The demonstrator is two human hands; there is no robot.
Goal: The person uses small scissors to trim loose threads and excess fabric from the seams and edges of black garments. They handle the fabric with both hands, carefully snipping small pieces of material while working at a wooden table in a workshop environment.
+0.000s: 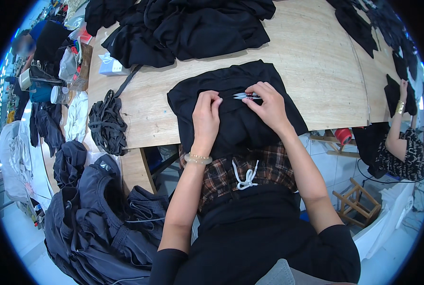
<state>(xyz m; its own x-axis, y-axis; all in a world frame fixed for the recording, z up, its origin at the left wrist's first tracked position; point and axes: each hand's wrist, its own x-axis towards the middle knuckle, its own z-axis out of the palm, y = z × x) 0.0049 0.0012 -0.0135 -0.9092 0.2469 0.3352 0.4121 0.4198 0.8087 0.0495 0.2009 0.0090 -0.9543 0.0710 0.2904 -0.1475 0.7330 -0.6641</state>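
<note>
A black garment (240, 121) lies spread over the near edge of the table and hangs toward my lap. My left hand (206, 114) pinches a fold of its cloth between thumb and fingers. In my right hand (269, 105) is a small pair of thread snips (243, 96), their pale blades pointing left toward the left hand. The snips sit just above the black cloth, and part of them is hidden under my fingers. I cannot make out any thread between the two hands.
Heaped black garments (207, 28) cover the table's far side. A tissue box (112, 65) and a bundle of dark straps (107, 122) lie to the left. Dark grey clothes (98, 213) are piled at lower left. A co-worker's arm (397, 128) reaches over dark cloth at right, near wooden stools (357, 202).
</note>
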